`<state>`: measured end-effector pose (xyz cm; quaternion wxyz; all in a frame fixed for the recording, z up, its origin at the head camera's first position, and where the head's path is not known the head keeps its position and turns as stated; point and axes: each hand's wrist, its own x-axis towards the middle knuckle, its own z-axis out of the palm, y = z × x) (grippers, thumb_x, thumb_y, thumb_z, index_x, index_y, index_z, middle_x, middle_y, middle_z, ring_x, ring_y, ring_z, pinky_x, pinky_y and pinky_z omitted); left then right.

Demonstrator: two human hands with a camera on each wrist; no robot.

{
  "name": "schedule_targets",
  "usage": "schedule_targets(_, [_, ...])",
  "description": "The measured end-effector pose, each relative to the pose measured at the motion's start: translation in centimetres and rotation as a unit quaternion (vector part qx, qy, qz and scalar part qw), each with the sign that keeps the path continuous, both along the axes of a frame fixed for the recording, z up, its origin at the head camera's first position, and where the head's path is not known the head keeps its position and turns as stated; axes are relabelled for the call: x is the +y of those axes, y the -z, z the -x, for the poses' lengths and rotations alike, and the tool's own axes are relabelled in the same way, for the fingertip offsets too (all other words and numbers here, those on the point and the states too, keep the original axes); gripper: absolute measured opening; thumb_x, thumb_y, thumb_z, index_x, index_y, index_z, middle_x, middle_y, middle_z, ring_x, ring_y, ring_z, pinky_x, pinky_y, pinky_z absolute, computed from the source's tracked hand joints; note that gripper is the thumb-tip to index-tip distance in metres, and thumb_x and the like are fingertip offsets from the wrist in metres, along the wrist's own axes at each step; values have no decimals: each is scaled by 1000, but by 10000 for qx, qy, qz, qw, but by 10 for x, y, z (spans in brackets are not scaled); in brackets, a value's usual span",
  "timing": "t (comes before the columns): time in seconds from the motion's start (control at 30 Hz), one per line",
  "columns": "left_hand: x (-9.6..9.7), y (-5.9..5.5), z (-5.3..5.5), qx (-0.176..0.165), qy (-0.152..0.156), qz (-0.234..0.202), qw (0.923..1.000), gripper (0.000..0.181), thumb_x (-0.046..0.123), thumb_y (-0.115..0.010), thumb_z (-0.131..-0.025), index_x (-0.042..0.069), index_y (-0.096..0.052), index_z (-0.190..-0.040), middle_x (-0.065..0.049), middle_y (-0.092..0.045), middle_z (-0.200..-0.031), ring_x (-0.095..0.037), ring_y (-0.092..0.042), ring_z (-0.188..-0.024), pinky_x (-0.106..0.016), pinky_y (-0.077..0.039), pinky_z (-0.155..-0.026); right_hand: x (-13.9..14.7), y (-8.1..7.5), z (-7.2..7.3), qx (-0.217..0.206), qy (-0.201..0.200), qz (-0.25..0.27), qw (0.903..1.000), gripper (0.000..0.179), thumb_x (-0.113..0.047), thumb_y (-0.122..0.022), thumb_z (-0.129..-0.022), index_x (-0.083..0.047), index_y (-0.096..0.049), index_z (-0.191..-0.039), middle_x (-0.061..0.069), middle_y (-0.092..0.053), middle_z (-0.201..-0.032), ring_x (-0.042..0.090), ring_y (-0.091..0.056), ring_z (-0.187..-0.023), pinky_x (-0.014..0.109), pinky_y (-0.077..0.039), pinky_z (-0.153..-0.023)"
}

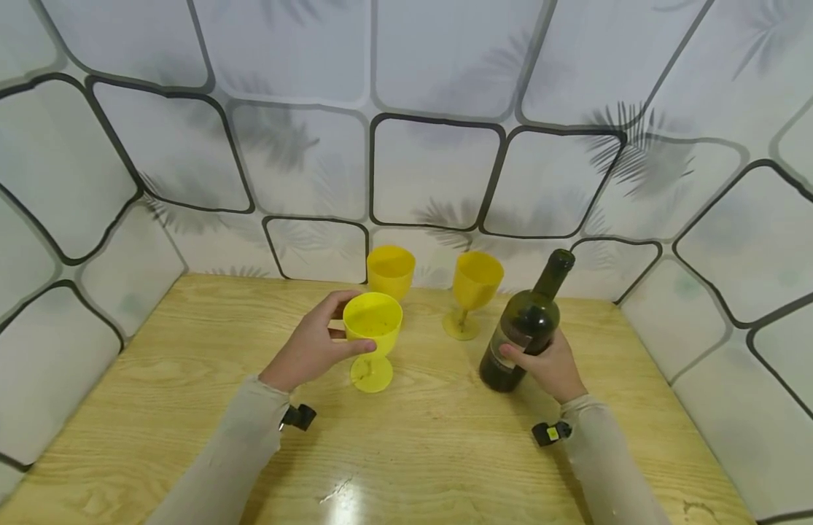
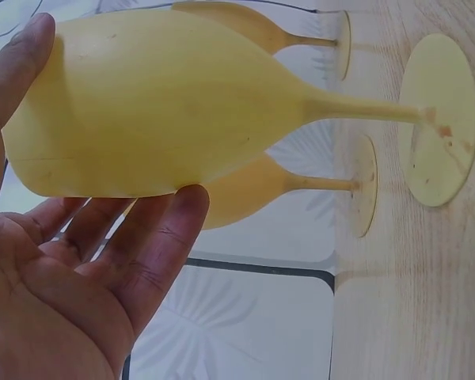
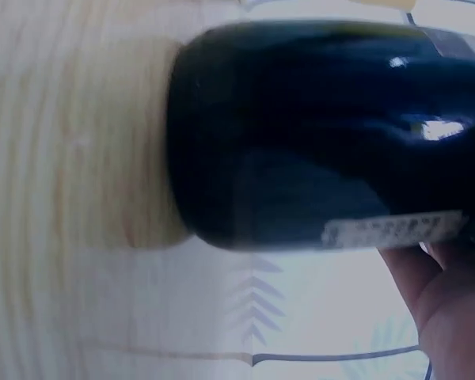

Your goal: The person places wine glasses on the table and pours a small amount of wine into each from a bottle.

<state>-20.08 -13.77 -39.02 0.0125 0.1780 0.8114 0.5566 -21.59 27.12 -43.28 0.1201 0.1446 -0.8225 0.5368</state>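
My left hand (image 1: 310, 346) holds a yellow goblet (image 1: 385, 345) by its bowl, with the thumb on one side and the fingers on the other. In the left wrist view the goblet (image 2: 166, 111) has a thin stem and a round foot with brownish specks, right at the tabletop. My right hand (image 1: 555, 370) grips a dark green wine bottle (image 1: 531, 313) around its labelled body. The bottle leans slightly to the right in the head view. Seen from the right wrist, the bottle (image 3: 301, 142) has its base close to the wood, and only part of the hand (image 3: 455, 309) shows.
Two more yellow goblets stand toward the back: one goblet (image 1: 391, 271) behind the held one, the other goblet (image 1: 477, 281) between it and the bottle. The wooden table (image 1: 432, 452) meets a patterned wall covering (image 1: 439, 175) at the back and sides.
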Motion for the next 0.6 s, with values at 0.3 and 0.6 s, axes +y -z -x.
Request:
schedule_targets(0.3, [-1,1,1,-15,22,30,10000,80,42,-86,-85,26,-44,-151,2,-54,-141,-25,-59,-120,-44,-56,-97,-11,-6,-6,-189,739,-254,9968,69,-17,-87,-86,-10,-50,-144,10,-66,-130,0,-62,-108,16,-51,-90])
schedule_targets(0.6, [-1,0,0,-69,-6,99,9999,81,42,-86,-85,24,-43,-151,2,-54,-142,-24,-60,-118,-46,-55,-99,-22,-18,-9,50,1060,-398,9935,74,-19,-90,-82,-11,-51,-145,11,-68,-128,2,-62,-105,17,-51,-86])
